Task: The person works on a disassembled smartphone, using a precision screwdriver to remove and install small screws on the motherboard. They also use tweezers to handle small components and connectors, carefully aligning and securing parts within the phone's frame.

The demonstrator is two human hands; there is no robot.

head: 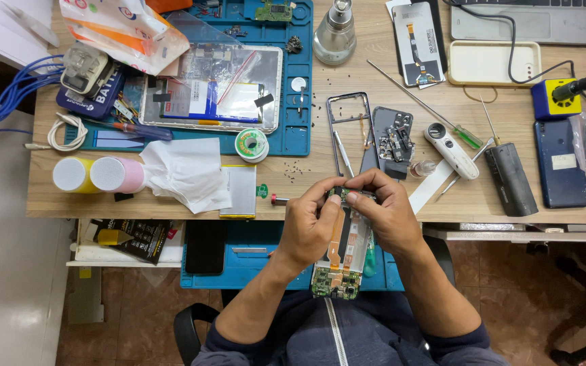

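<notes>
Both my hands hold an opened phone body just in front of the wooden desk's near edge. Its green circuit board points toward me and an orange flex strip runs along its middle. My left hand grips the phone's left side, thumb pressing on its far end. My right hand wraps the right side, with thumb and fingertips on the same far end. An empty phone frame and a dark back cover with loose parts lie on the desk just beyond my fingers.
A blue work mat carries an opened tablet and a solder spool. White tissue, two tape rolls, a glass bottle, screwdrivers, a white magnifier, a blue phone and a laptop crowd the desk.
</notes>
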